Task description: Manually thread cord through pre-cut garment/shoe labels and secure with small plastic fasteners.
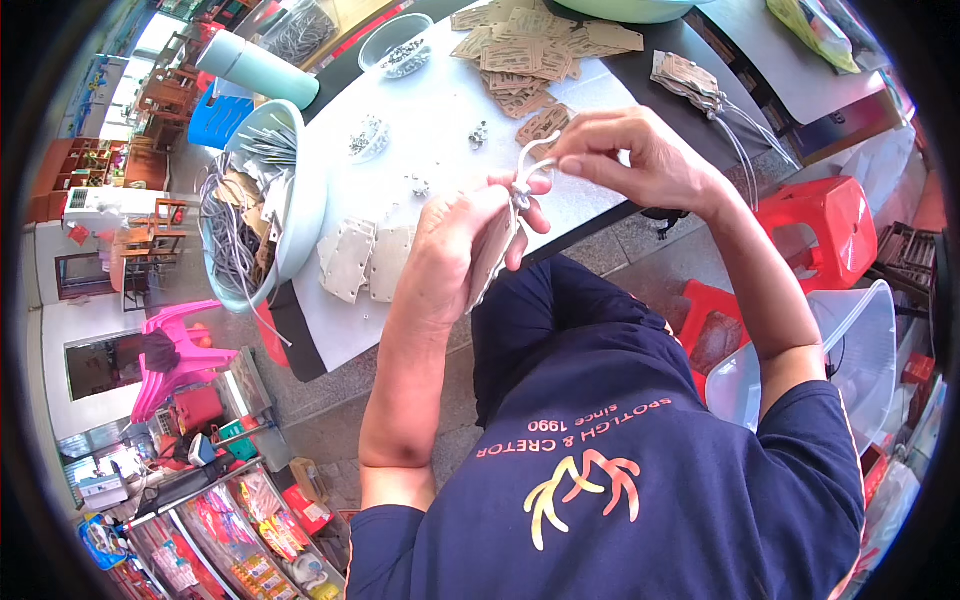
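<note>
My left hand is closed round a small stack of flat beige tags, held tilted above the table's near edge. A white cord comes out of the stack's upper end, where it looks looped or knotted. Thumb and fingers of my right hand pinch that cord just beyond my left fingertips. Below my right hand lies a brown printed tag, part of a larger heap of brown tags. Beside my left forearm rest pale blank tags. Small metal pieces lie loose on the white sheet.
Left on the table stands a pale blue basin of cords. A clear bowl of metal bits and a mint cylinder are farther back. Right lies a corded tag bundle. Red stools and a clear bin stand right.
</note>
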`<action>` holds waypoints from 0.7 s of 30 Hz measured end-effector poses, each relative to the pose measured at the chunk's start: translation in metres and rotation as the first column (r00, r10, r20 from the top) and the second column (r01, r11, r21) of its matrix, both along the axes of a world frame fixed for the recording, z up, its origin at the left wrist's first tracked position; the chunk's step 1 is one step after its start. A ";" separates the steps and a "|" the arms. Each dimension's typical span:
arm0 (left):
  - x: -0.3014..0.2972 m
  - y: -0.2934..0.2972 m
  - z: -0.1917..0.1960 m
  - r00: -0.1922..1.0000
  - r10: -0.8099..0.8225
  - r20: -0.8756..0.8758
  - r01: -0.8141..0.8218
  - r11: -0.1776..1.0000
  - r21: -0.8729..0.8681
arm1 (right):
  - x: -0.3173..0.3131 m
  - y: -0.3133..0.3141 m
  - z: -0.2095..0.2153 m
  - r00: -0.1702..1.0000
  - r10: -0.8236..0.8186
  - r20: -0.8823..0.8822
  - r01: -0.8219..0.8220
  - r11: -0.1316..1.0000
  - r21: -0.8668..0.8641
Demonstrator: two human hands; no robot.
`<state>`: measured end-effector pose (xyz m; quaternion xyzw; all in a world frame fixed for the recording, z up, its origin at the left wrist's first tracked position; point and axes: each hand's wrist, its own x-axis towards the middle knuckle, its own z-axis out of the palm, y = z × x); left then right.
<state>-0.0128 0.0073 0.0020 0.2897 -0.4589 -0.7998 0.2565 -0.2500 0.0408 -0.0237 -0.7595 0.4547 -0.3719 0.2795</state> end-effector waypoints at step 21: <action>-0.010 0.009 -0.002 0.994 -0.059 0.089 0.069 0.991 -0.115 | 0.048 -0.007 0.005 0.738 -0.301 0.604 0.157 0.947 0.280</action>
